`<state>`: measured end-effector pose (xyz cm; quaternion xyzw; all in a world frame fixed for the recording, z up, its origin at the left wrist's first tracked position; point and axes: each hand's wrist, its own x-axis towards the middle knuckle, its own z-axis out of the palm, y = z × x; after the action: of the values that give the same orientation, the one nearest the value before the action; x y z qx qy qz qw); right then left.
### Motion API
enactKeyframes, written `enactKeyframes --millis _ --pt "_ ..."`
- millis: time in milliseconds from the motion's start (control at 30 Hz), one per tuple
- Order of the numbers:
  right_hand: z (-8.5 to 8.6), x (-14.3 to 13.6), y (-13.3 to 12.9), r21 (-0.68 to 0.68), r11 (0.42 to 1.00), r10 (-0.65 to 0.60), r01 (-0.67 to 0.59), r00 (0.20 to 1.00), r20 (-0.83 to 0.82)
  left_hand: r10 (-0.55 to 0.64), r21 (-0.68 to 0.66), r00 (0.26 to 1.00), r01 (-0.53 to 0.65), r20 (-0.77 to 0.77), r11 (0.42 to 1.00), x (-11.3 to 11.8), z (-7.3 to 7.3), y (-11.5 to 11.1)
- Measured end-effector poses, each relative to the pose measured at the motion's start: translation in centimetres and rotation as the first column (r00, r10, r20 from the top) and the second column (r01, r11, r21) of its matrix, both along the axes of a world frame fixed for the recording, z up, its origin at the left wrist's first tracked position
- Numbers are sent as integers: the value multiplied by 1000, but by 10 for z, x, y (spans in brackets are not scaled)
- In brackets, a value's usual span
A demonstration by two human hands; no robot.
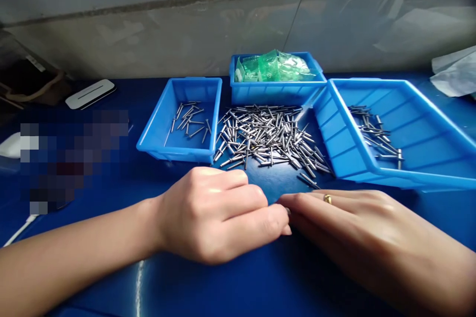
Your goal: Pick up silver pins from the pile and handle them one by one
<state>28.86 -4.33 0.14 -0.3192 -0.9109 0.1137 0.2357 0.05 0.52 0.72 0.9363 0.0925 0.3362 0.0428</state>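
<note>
A heap of small metal screws (266, 134) lies loose on the blue table (208, 287). My left hand (217, 213) rests in front of the heap with its fingers curled, fingertips meeting those of my right hand (357, 223). The right hand lies flat, fingers together, a gold ring on one finger. The fingertips touch at a spot just below the heap; whatever sits between them is hidden. A small blue tray (163, 146) on the left holds several screws. A large blue tray (427, 124) on the right holds several more.
A third blue tray (277, 91) at the back holds green plastic bags. A white flat device (90, 93) lies at the back left, with a white cable near the left edge. Crumpled white plastic (455, 73) sits at the far right. A grey wall runs behind the table.
</note>
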Motion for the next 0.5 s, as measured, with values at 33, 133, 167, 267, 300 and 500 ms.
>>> enactKeyframes --millis 33,133,167,267,300,500 --pt "3 0 2 16 1000 19 -19 1000 0 28 16 1000 -28 -2 999 -1 1 0" --pt "5 5 5 62 996 -55 56 998 -26 130 16 992 -129 -6 991 -1 3 0" --pt "4 8 5 66 993 -91 94 995 -42 154 -17 988 -154 -11 988 -1 3 0" --pt "-2 14 -1 39 987 -152 156 985 -87 180 -110 983 -181 -18 977 2 2 0" --pt "-3 16 -3 22 987 -154 157 983 -98 178 -112 984 -179 -22 977 3 0 0" --pt "2 21 -17 62 989 -128 132 989 -74 112 -63 989 -118 -97 991 3 -3 2"
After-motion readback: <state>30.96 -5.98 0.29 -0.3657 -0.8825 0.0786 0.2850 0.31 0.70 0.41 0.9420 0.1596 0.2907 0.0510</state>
